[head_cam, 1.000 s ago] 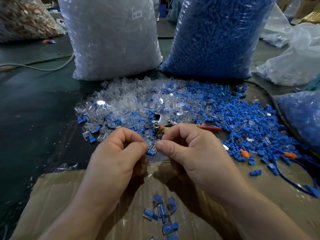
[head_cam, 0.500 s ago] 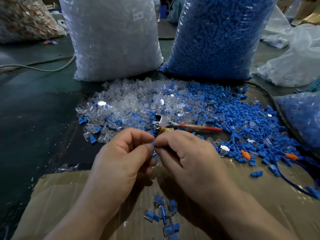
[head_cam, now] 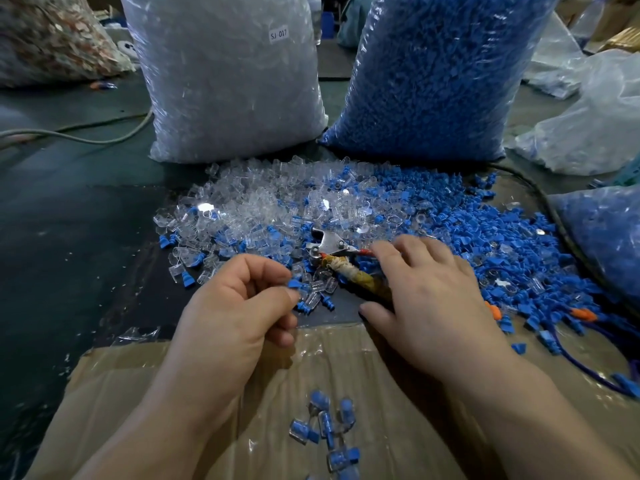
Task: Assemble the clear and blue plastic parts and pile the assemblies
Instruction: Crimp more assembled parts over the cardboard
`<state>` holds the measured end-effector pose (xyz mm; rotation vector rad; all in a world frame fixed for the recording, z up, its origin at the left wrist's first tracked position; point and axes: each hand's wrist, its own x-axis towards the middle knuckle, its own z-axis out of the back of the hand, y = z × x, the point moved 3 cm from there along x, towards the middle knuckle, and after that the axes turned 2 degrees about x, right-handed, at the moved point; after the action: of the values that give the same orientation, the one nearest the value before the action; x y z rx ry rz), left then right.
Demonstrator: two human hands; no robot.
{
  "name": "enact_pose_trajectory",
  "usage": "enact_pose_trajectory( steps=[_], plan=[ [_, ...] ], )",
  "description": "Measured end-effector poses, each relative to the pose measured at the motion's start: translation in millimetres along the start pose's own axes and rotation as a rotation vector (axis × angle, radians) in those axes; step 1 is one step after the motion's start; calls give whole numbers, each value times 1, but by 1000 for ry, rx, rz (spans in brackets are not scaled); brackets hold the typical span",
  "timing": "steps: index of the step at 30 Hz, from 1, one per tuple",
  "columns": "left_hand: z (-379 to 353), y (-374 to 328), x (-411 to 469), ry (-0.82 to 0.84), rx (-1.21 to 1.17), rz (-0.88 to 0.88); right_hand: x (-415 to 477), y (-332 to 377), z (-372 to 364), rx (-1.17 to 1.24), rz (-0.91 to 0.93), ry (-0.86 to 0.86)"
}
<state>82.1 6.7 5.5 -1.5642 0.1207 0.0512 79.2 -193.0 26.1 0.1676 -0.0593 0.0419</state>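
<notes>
Loose clear parts [head_cam: 249, 206] and blue parts [head_cam: 485, 223] lie mixed in a heap on the dark table. My left hand [head_cam: 239, 306] pinches a small blue and clear piece [head_cam: 295, 285] between thumb and forefinger at the heap's near edge. My right hand [head_cam: 426, 292] lies over the handles of a pair of pliers [head_cam: 329, 245], fingers spread, thumb on the near side of the tape-wrapped handle. Several finished assemblies [head_cam: 327, 427] lie in a small pile on the cardboard [head_cam: 138, 393] between my forearms.
A big bag of clear parts [head_cam: 225, 81] and a big bag of blue parts [head_cam: 433, 74] stand behind the heap. Another bag of blue parts [head_cam: 602, 237] lies right. A cable [head_cam: 86, 138] crosses the table far left. A few orange pieces [head_cam: 585, 315] sit among the blue.
My hands have parted. The right hand let go of the piece and moved right and forward onto the pliers. The left hand kept the piece and stayed put.
</notes>
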Motion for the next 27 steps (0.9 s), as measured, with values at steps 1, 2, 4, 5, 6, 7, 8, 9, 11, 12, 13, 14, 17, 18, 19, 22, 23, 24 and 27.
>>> enact_pose_trajectory(
  steps=[1,2,4,5,6,7,8,9,11,12,13,14,17,18,19,22,23,24,27],
  plan=[
    [0,-1,1,2,-8,8,2,-4,-3,-31,-10,29],
    [0,-1,1,2,-14,18,3,-7,-5,-48,-6,37],
    [-1,0,1,1,-34,32,7,-9,-5,-56,3,40],
    [-1,-1,1,0,-51,41,8,-9,-5,-52,4,41],
    [-1,0,1,-1,-66,50,10,-9,-4,-48,8,37],
    [0,0,2,-1,-74,57,11,-9,-3,-43,14,32],
    [1,0,2,2,-74,57,12,-8,-3,-35,20,29],
    [1,1,2,7,-68,55,12,-7,-3,-26,24,29],
    [1,1,1,16,-61,56,13,-5,-2,-10,25,18],
    [1,1,1,17,-64,58,13,-4,-1,-3,19,7],
    [2,1,1,15,-65,56,14,-4,1,7,8,-9],
    [2,2,1,10,-65,52,14,-5,3,23,-2,-30],
    [2,1,0,0,-95,43,9,-7,12,155,1,-149],
    [1,0,-1,-5,-116,44,7,-6,16,223,13,-196],
    [1,0,-2,-13,-140,46,5,-4,18,277,28,-227],
    [5,-2,-1,-41,-184,16,-1,1,19,303,72,-194],
    [6,-3,0,-47,-170,-14,-2,1,18,287,89,-167],
    [7,-3,0,-51,-152,-43,-3,2,18,280,108,-146],
    [8,-5,2,-50,-166,-88,-7,4,22,311,179,-113]
  ],
)
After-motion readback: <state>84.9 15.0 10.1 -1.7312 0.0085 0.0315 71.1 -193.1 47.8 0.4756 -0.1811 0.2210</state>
